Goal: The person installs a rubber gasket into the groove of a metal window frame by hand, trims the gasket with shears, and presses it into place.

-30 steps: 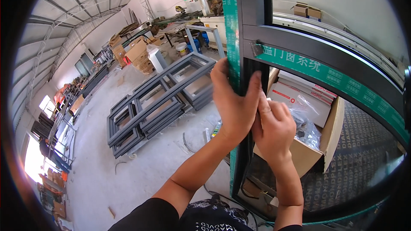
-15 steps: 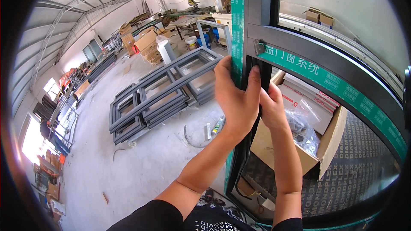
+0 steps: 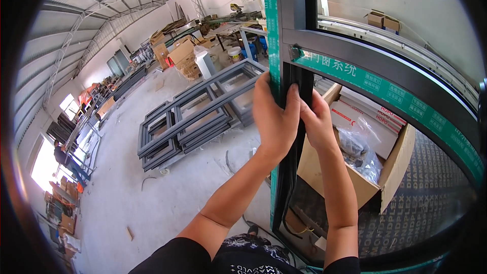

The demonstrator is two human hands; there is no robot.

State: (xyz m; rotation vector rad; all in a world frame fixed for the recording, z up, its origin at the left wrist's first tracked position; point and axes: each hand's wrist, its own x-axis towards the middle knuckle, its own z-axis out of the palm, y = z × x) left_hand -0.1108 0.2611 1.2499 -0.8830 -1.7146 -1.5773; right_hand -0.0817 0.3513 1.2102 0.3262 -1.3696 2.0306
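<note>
A dark grey window frame (image 3: 290, 15) stands upright before me, with green protective film (image 3: 365, 73) along its crossbar and outer edge. Just below the crossbar, my left hand (image 3: 274, 122) wraps the upright from its left side, its thumb pressing on the inner face. My right hand (image 3: 320, 124) is closed beside that thumb, at the black rubber seal strip (image 3: 292, 177) on the upright's inner side. Lower down, part of this black strip curves loosely away from the frame. The right fingertips are partly hidden behind the upright.
Beyond the frame sits an open cardboard box (image 3: 388, 172) holding white cartons and a plastic bag of parts (image 3: 357, 152). Several grey window frames (image 3: 187, 122) lie stacked on the floor at left. Another person (image 3: 71, 161) is at the far left, near a metal rack.
Both hands have slid slightly down the upright, and the right hand has come closer to the left thumb. The whole view has shifted a little, putting the frame further left.
</note>
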